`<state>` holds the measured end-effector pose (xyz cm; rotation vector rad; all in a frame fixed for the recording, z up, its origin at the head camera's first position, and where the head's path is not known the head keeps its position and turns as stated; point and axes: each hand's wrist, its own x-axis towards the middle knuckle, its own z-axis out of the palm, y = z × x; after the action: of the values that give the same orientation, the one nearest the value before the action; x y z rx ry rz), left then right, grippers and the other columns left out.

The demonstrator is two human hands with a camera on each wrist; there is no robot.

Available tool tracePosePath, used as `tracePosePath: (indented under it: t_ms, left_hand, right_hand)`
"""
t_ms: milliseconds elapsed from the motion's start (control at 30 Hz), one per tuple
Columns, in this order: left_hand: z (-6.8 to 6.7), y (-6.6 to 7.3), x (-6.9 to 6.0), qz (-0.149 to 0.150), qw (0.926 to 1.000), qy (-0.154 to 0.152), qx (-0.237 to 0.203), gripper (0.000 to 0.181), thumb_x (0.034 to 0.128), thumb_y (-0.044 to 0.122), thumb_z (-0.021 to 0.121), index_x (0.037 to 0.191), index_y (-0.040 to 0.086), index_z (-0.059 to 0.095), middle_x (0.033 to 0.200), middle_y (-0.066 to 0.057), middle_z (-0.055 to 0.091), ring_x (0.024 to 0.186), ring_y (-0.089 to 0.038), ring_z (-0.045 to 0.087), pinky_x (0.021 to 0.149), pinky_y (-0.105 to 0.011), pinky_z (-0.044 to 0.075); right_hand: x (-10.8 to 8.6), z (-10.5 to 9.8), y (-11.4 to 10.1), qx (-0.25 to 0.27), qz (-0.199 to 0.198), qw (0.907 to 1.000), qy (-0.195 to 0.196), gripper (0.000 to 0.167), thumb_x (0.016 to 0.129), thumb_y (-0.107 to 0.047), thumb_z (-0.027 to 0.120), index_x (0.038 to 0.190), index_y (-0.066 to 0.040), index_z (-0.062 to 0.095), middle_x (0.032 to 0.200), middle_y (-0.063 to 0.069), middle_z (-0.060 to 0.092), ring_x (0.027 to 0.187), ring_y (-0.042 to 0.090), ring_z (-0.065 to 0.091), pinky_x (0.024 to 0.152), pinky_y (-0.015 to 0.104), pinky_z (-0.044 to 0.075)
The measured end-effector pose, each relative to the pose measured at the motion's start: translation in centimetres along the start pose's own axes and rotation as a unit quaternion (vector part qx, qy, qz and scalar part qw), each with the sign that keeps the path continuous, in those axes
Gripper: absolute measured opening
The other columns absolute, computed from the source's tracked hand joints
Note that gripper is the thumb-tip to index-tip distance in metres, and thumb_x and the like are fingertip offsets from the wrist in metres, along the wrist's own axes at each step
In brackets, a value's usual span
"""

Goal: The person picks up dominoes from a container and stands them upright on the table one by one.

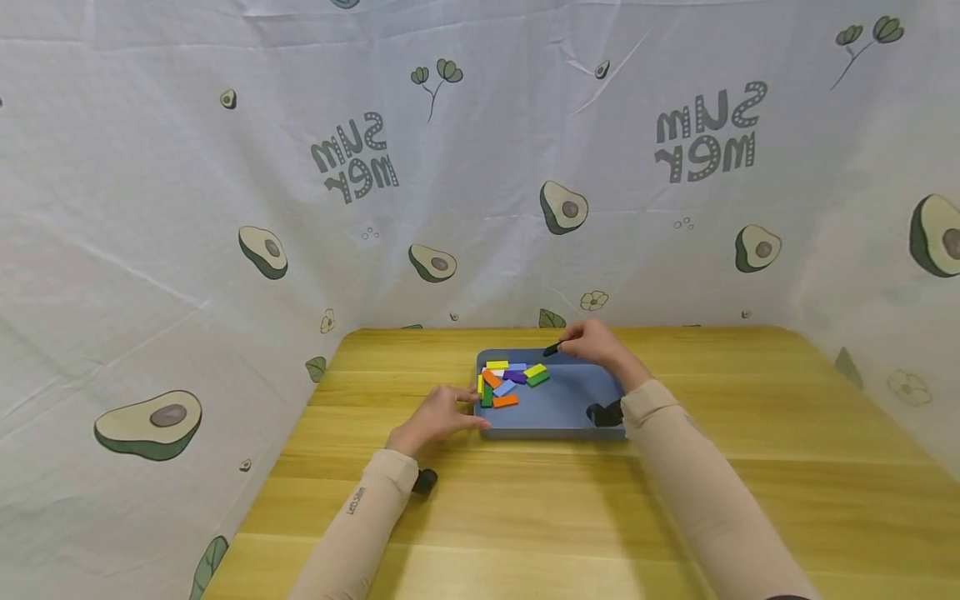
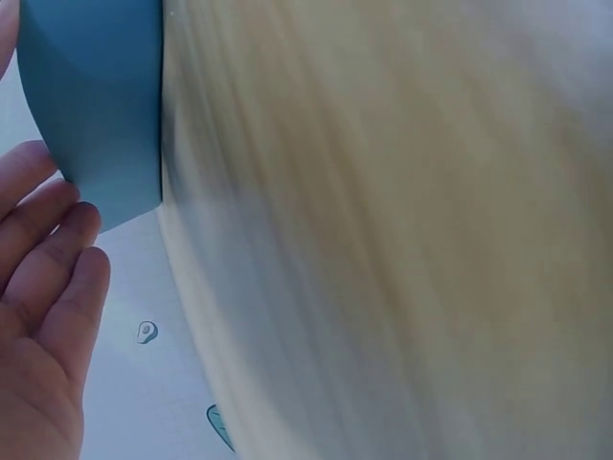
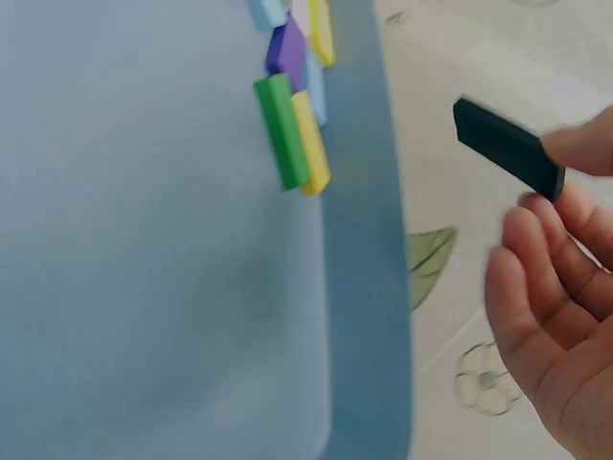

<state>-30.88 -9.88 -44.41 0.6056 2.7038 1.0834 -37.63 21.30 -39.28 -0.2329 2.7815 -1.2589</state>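
Note:
A blue-grey tray [image 1: 558, 433] holds several small flat blocks, bunched in its left part; an orange block [image 1: 506, 401] lies nearest the front. My left hand [image 1: 442, 414] touches the tray's left side, thumb and fingers spread apart. Its fingers [image 2: 50, 240] lie against the outer wall in the left wrist view. Above the tray's back edge, my right hand [image 1: 592, 343] pinches a black block [image 3: 508, 146] by one end, between thumb and fingertips. Beneath it in the tray, a green block [image 3: 283, 132] leans beside a yellow block [image 3: 311, 144].
The tray stands on a wooden table [image 1: 525, 517], near its back edge. Behind and to the left hangs a white cloth [image 1: 495, 167] printed with avocados. Dark wrist-worn devices sit under both forearms; the right one [image 1: 604, 414] hangs over the tray's front right.

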Motion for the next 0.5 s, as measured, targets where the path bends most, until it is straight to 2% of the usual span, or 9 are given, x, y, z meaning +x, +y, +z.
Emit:
tracePosePath:
  t_ms: [267,500]
  left_hand:
    - [0.1,-0.1,-0.1,-0.002,1.0,-0.002,-0.002,0.062,0.084,0.035,0.081,0.134,0.002,0.063,0.15,-0.009,0.052,0.144,-0.032,0.043,0.114,-0.046,0.042]
    - [0.0,0.0,-0.4,0.002,0.9999,-0.007,-0.007,0.063,0.0862,0.036,0.079,0.136,0.002,0.061,0.153,-0.01,0.048,0.146,-0.033,0.04,0.115,-0.048,0.041]
  right_hand:
    - [-2.6,-0.1,-2.3,-0.017,-0.083,0.9964,-0.01,0.017,0.094,-0.011,0.067,0.105,0.002,0.066,0.109,0.019,0.071,0.1,0.03,0.067,0.084,0.04,0.057]
    - [-5.5,0.7,-3.8,0.016,-0.131,0.9907,-0.034,0.014,0.091,-0.003,0.067,0.104,0.001,0.065,0.105,0.019,0.073,0.095,0.03,0.07,0.078,0.035,0.058]
